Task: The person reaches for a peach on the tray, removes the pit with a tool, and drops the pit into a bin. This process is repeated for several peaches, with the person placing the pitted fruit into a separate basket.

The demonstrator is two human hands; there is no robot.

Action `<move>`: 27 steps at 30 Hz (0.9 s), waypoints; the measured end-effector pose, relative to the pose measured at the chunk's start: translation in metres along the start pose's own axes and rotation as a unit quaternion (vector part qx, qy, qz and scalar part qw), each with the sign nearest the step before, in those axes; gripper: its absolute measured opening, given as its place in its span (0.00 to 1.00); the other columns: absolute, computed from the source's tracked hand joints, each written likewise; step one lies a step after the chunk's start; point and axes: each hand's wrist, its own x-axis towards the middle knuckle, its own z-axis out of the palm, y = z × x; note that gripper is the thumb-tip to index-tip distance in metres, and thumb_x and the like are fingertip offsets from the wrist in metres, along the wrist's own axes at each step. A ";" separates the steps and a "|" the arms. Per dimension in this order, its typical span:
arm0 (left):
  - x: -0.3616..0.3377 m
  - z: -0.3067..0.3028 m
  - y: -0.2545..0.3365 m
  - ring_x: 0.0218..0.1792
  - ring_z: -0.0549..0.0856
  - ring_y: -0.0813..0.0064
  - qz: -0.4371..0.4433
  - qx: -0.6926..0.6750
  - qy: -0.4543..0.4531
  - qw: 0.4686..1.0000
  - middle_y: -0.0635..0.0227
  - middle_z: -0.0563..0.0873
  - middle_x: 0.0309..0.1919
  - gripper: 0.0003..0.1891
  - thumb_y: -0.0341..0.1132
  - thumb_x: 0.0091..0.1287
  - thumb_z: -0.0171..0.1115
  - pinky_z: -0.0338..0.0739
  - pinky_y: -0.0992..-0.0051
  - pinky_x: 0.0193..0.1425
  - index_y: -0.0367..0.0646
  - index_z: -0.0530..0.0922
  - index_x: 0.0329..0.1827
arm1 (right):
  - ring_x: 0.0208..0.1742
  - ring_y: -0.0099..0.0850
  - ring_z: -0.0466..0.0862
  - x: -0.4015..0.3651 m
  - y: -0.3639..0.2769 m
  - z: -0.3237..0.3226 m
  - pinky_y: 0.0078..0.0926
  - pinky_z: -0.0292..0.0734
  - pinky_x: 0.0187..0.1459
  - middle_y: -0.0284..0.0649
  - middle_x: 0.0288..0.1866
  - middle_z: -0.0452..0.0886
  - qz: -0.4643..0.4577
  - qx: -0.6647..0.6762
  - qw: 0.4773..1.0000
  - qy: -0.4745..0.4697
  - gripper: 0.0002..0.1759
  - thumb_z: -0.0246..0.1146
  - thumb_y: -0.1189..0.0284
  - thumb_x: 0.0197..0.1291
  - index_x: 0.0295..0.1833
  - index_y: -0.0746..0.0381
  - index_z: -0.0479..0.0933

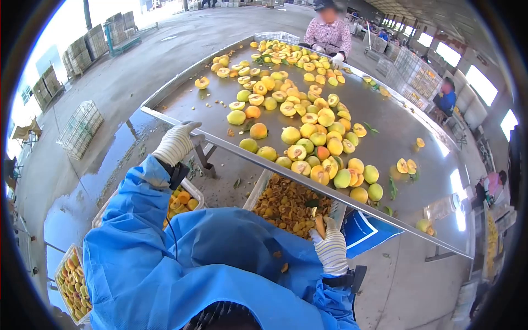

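Observation:
My left hand [175,145], in a striped knit glove, is at the near left rim of the metal table [192,113]. Its fingertips are apart at the rim, with no fruit in them. Low on the right, my right hand [333,252], gloved alike, is closed around a small knife [319,224] with a brownish handle. The knife points up over a crate [257,190] of brown-orange fruit scraps [289,206] below the table edge. Yellow-green peaches [291,135], whole and halved, are heaped on the tabletop.
A crate of orange fruit [181,201] stands beneath my left arm, another crate of peaches [75,286] at lower left. A blue box [366,234] sits under the table. Across it works a person [330,36] in white gloves. A wire crate [81,129] rests on the wet floor.

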 end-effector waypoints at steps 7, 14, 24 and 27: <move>0.167 0.061 0.024 0.37 0.85 0.68 -0.077 -0.190 -0.071 0.976 0.53 0.86 0.45 0.35 0.52 0.64 0.68 0.80 0.69 0.41 0.45 0.70 0.71 | 0.31 0.46 0.81 0.090 0.005 -0.049 0.37 0.77 0.39 0.51 0.33 0.80 -0.097 0.017 0.985 0.140 0.22 0.64 0.68 0.63 0.58 0.71 0.74; 0.281 0.112 0.024 0.75 0.63 0.52 -0.090 -0.113 -0.017 0.989 0.55 0.61 0.76 0.47 0.67 0.56 0.66 0.60 0.61 0.76 0.57 0.61 0.77 | 0.31 0.29 0.77 0.139 0.055 -0.009 0.30 0.76 0.36 0.41 0.35 0.80 -0.002 0.142 0.975 0.170 0.21 0.62 0.66 0.64 0.56 0.69 0.73; 0.388 0.192 0.042 0.64 0.75 0.66 -0.009 -0.399 -0.182 0.899 0.62 0.80 0.63 0.43 0.57 0.56 0.75 0.70 0.67 0.65 0.54 0.68 0.74 | 0.38 0.34 0.83 0.128 0.057 -0.005 0.32 0.78 0.44 0.46 0.40 0.83 0.048 0.116 0.974 0.190 0.22 0.64 0.68 0.61 0.57 0.69 0.74; 0.371 0.191 0.057 0.58 0.79 0.69 0.058 -0.401 -0.218 0.888 0.65 0.81 0.60 0.42 0.55 0.55 0.76 0.74 0.69 0.58 0.50 0.70 0.72 | 0.38 0.36 0.83 0.130 0.043 -0.005 0.33 0.78 0.43 0.46 0.39 0.82 0.041 0.109 0.974 0.192 0.23 0.66 0.69 0.60 0.58 0.69 0.73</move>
